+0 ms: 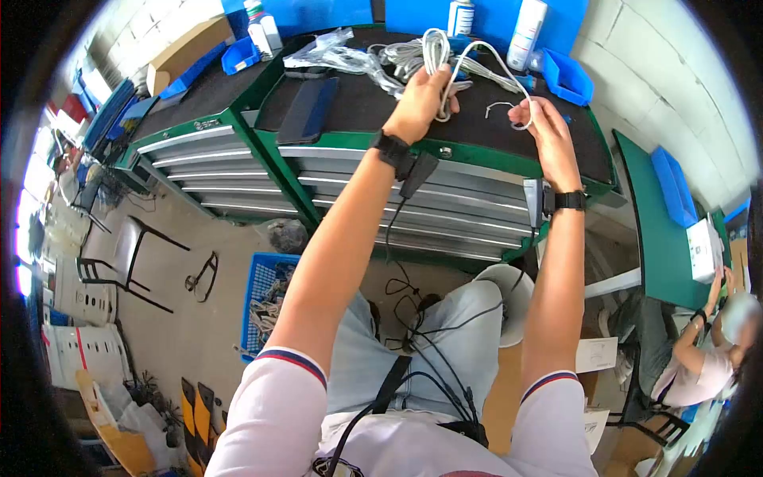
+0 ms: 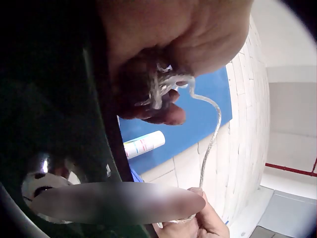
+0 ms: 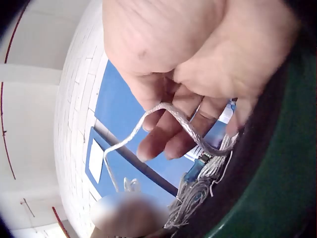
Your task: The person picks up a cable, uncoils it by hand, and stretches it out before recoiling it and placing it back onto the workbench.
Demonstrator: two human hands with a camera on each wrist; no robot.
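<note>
A looped coil of white cable point(image 1: 436, 52) is gripped in my left hand point(image 1: 423, 105), above the dark mat on the cabinet top. From the coil a single strand point(image 2: 214, 124) arcs across to my right hand point(image 1: 548, 137), which pinches it; a short thin end hangs beside those fingers. In the left wrist view, the fingers of my left hand point(image 2: 183, 39) curl round the bunched cable. The right wrist view shows the strand point(image 3: 173, 111) crossing the bent fingers of my right hand point(image 3: 193, 64).
More bundled cables point(image 1: 401, 54) lie behind my left hand, near a plastic bag point(image 1: 330, 52) and a dark flat case point(image 1: 308, 110). Spray cans point(image 1: 526, 33) and a blue bin point(image 1: 567, 78) stand at the back. A person point(image 1: 699, 358) sits at the right.
</note>
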